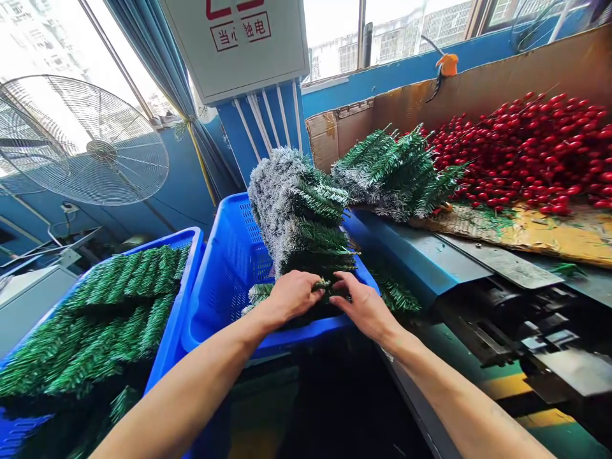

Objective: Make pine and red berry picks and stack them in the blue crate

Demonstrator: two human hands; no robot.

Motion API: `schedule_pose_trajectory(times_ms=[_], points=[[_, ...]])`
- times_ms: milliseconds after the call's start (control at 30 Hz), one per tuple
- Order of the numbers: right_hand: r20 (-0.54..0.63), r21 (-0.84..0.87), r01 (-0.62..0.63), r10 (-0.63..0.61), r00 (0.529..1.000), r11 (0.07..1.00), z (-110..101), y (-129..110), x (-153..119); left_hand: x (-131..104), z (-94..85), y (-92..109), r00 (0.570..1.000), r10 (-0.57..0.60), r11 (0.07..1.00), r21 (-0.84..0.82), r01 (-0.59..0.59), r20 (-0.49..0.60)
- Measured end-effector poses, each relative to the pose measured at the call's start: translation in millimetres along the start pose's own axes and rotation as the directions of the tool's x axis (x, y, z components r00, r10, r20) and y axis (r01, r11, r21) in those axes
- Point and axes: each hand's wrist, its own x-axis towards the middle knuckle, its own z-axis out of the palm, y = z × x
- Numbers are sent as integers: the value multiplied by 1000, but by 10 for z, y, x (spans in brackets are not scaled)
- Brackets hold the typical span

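Note:
Frosted green pine sprigs (287, 210) are stacked along the right part of a blue basket (215, 255), their white-tipped ends toward the back left. Over the near end of the stack, my left hand (296, 292) is closed, its thumb and fingers pinching the end of a pine sprig (322, 284). Just to the right, my right hand (356, 299) has its thumb and index finger apart, pointing at that sprig end, with nothing visible between them.
At left, another blue basket (191, 255) holds green pine branches (119, 306). A metal machine (535, 338) stands right, with frosted sprigs (396, 169) and red berries (535, 153) on cardboard (549, 233) behind. A large fan (100, 150) is at back left.

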Motion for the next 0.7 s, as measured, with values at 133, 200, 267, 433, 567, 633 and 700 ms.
schedule_pose_trajectory(times_ms=[133, 200, 267, 433, 567, 633, 700], points=[[44, -40, 25, -23, 999, 999, 120, 19, -9, -57, -550, -78, 988, -57, 996, -81, 46, -143], [29, -41, 20, -19, 999, 999, 105, -29, 6, -117, -880, -66, 940, -133, 968, -245, 55, -313], [-35, -23, 14, -15, 999, 1000, 17, -157, 17, -164, -1095, 23, 848, -255, 871, -490, -6, -464], [-375, 262, 190, -81, 923, 946, -349, -622, -68, -102, -708, 512, 899, -379, 346, -935, -85, -222], [-472, 232, 175, -47, 880, 957, -481, -594, -250, 32, -4, 853, 930, -364, -42, -996, -75, -55], [-474, 204, 143, -31, 880, 968, -504, -441, -372, 67, 251, 960, 935, -356, -134, -989, -62, -10], [-462, 183, 112, -15, 887, 977, -535, -291, -510, 86, 430, 1047, 945, -326, -182, -983, -35, 27]])
